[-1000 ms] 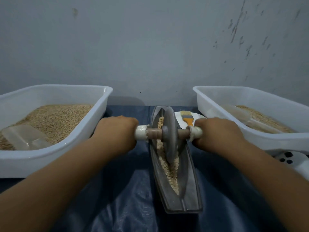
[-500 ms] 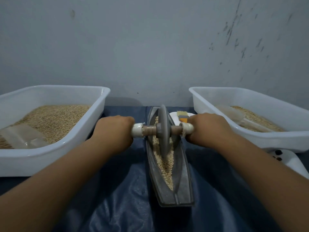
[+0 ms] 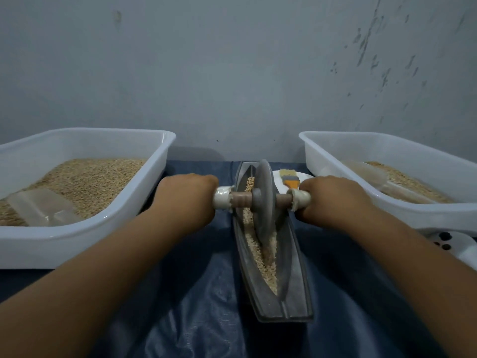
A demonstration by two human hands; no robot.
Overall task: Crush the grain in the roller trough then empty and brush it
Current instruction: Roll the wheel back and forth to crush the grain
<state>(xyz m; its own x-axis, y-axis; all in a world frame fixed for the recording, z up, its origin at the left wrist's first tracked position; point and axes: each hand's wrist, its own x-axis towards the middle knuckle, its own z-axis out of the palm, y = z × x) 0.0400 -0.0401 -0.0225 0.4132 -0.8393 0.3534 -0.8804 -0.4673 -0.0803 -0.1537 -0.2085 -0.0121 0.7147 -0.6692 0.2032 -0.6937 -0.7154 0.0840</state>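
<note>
Crushing is in hand: the left hand (image 3: 184, 196) and right hand (image 3: 333, 196) each grip an axle end, fingers curled tight, wheel (image 3: 264, 200) standing in the trough's (image 3: 296, 288) far half on the grain (image 3: 268, 264). Next, probably a firm roll toward the trough's near end.

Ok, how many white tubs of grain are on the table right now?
2: one tub left of the roller trough, one tub to its right. Each holds grain and a clear scoop; both run past the frame's edges.

Trough (image 3: 296, 257) between two tubs (image 3: 85, 236) (image 3: 387, 151); brush (image 3: 289, 178) seemingly behind.
</note>
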